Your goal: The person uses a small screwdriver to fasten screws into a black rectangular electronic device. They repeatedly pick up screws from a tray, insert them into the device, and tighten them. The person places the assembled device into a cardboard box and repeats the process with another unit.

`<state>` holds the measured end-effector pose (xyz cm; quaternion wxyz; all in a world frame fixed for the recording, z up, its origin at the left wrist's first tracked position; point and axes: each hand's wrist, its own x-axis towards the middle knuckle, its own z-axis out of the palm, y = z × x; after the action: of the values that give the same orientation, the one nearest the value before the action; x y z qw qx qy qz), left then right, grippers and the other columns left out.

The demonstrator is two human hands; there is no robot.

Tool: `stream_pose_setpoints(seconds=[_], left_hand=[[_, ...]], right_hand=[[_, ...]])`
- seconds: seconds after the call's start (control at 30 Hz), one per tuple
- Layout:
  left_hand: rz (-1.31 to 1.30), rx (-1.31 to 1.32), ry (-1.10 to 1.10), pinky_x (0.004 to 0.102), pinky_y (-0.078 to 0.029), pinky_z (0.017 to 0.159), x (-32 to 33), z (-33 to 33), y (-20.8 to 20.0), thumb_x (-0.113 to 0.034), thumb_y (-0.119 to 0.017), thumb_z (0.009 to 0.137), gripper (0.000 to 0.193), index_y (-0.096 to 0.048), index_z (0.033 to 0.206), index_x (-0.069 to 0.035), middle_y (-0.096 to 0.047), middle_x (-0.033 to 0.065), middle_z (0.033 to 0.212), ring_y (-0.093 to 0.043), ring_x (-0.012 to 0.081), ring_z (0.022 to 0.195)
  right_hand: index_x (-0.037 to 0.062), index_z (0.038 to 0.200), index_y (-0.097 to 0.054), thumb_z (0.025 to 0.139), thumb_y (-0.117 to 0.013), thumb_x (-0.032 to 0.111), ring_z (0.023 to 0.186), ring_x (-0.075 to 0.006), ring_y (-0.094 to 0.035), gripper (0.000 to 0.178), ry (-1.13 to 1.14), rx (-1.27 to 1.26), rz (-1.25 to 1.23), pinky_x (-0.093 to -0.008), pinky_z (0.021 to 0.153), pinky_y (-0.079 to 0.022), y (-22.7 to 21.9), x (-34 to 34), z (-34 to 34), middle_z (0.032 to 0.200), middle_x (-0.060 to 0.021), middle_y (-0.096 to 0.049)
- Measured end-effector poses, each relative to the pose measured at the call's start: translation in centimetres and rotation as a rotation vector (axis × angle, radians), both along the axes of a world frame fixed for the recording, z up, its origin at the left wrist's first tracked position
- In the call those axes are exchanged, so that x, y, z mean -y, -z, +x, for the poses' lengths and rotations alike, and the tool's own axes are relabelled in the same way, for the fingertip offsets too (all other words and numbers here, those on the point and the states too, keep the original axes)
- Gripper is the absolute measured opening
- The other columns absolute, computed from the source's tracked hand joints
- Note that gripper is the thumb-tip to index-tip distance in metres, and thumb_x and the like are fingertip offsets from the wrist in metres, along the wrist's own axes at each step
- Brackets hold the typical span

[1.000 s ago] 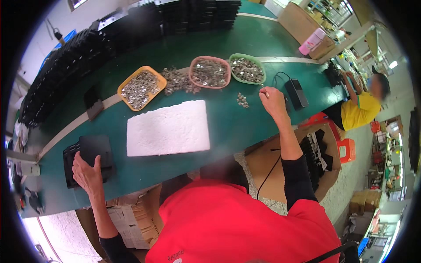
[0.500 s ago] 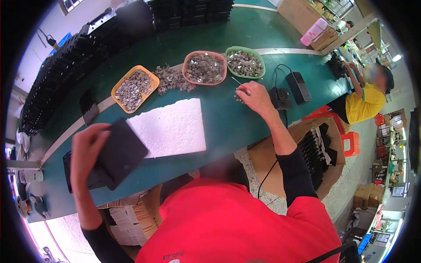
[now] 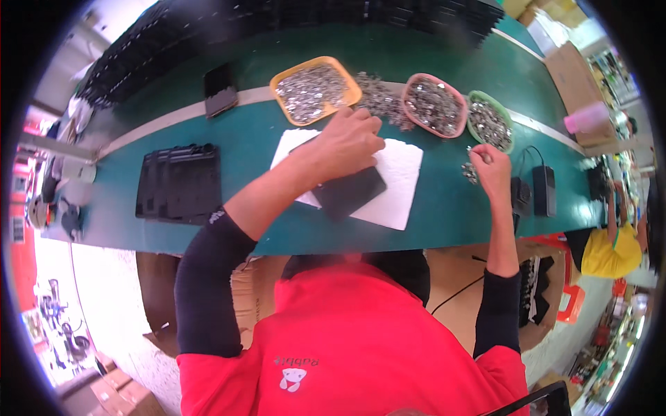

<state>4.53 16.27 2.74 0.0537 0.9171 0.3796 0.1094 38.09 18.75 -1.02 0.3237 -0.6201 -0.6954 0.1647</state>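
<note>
A flat black panel (image 3: 352, 193) lies tilted on a white foam slab (image 3: 401, 182). My left hand (image 3: 347, 142) is closed at its far edge, fingers curled; the hand and wrist cover part of the panel. To the right, my right hand (image 3: 491, 170) is pinched shut beside a small heap of metal pieces (image 3: 470, 173) on the table. What those fingertips hold is too small to make out. Beyond the hands stand a yellow tray (image 3: 279, 102), a pink tray (image 3: 463, 125) and a green tray (image 3: 510, 139), all filled with small metal parts.
Loose metal parts (image 3: 378, 96) lie between the yellow and pink trays. Another black panel (image 3: 179, 182) rests at the left, and a dark device (image 3: 220, 90) farther back. Black stacks (image 3: 277, 21) line the far side. A black box-shaped device (image 3: 544, 191) with a cable stands right. A co-worker in yellow (image 3: 610, 251) sits beyond.
My left hand has carried the black panel rightward onto the foam slab. My right hand stays by the small metal heap; the thin rod seen at its fingertips is no longer distinct. The view has turned.
</note>
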Motion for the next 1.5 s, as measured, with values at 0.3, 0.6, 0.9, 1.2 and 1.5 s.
stream_pose_setpoints(seconds=[0.3, 0.6, 0.9, 1.2, 1.5], left_hand=[[0.184, 0.196, -0.329, 0.0512, -0.028, 0.103, 4.8, -1.2, 4.6, -0.041, -0.068, 0.079, 0.050, -0.061, 0.110, -0.004, -0.053, 0.0174, 0.118, -0.040, 0.0362, 0.125], [0.155, 0.303, -0.383, 0.0526, -0.026, 0.104, 7.1, -0.6, 3.9, -0.035, -0.073, 0.074, 0.050, -0.059, 0.110, -0.003, -0.050, 0.0179, 0.120, -0.041, 0.0358, 0.125], [-0.520, 1.166, -0.624, 0.0329, -0.052, 0.072, 10.4, 0.7, 2.2, -0.012, -0.067, 0.083, 0.021, -0.065, 0.098, 0.002, -0.068, 0.0161, 0.085, -0.067, 0.0249, 0.078], [-0.480, 1.267, -0.745, 0.0281, -0.053, 0.068, 13.1, 1.0, 2.4, -0.004, -0.066, 0.084, 0.011, -0.066, 0.092, 0.003, -0.070, 0.0115, 0.084, -0.068, 0.0172, 0.076], [-0.378, 1.347, -0.803, 0.0286, -0.053, 0.066, 11.9, 0.1, 2.4, -0.004, -0.065, 0.084, 0.012, -0.062, 0.095, 0.001, -0.068, 0.0109, 0.083, -0.067, 0.0166, 0.073]], right_hand=[[-0.0005, 0.088, -0.061, 0.080, -0.064, 0.001, 0.040, -0.0049, -0.042, 0.009, -0.271, -0.882, -0.494, -0.0201, 0.034, -0.028, -1.8, 3.7, -9.6, 0.075, -0.0129, -0.067], [-0.0006, 0.089, -0.061, 0.079, -0.065, 0.001, 0.041, -0.0032, -0.042, 0.010, -0.388, -1.017, -0.619, -0.0194, 0.037, -0.029, -1.6, 5.3, -13.9, 0.071, -0.0088, -0.064], [0.0015, 0.082, -0.067, 0.078, -0.070, 0.006, 0.046, -0.0006, -0.045, 0.007, -0.468, -0.564, -0.382, -0.0175, 0.043, -0.033, -2.9, 7.7, -16.2, 0.059, 0.0041, -0.057], [-0.0031, 0.089, -0.065, 0.084, -0.066, 0.004, 0.045, -0.0030, -0.046, 0.008, -0.478, -0.644, -0.742, -0.0185, 0.039, -0.033, -3.4, 8.1, -17.0, 0.068, -0.0043, -0.064], [-0.0006, 0.084, -0.062, 0.085, -0.066, 0.009, 0.045, -0.0047, -0.048, 0.010, -0.498, -0.716, -0.791, -0.0197, 0.039, -0.035, -3.1, 5.7, -19.1, 0.067, -0.0044, -0.063]])
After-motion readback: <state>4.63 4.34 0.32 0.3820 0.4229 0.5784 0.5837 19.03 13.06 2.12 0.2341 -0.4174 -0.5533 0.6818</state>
